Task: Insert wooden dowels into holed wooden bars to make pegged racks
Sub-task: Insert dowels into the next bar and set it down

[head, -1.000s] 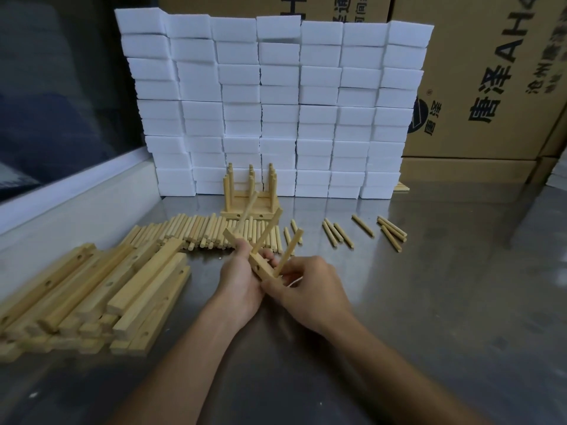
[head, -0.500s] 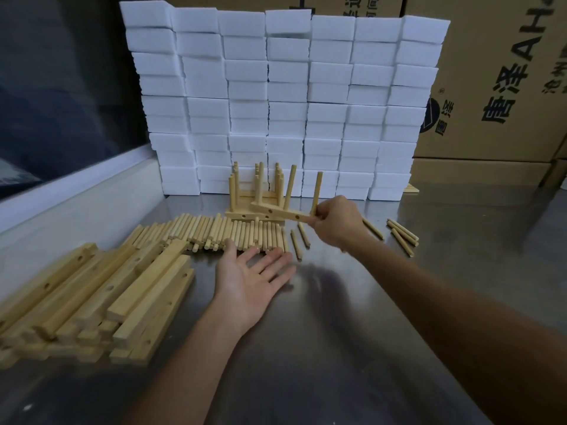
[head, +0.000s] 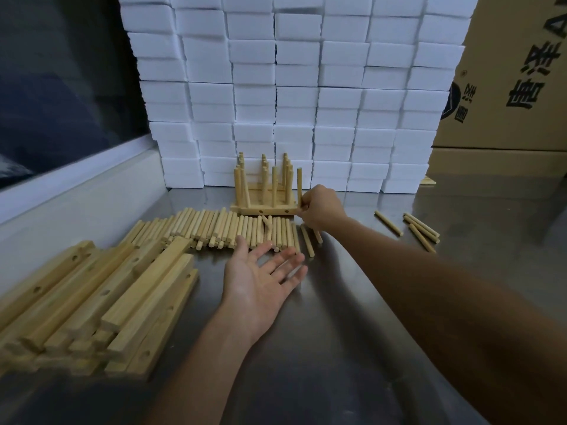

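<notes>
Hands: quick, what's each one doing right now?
Left hand: open, palm up, holding nothing.
Right hand: gripping the end of the rack.

The left hand (head: pixel 260 280) lies palm up, fingers straight and spread, forearm reaching in from below. The right hand (head: pixel 322 207) – arm stretched far forward – has fingers curled, pinching something at its left side.
</notes>
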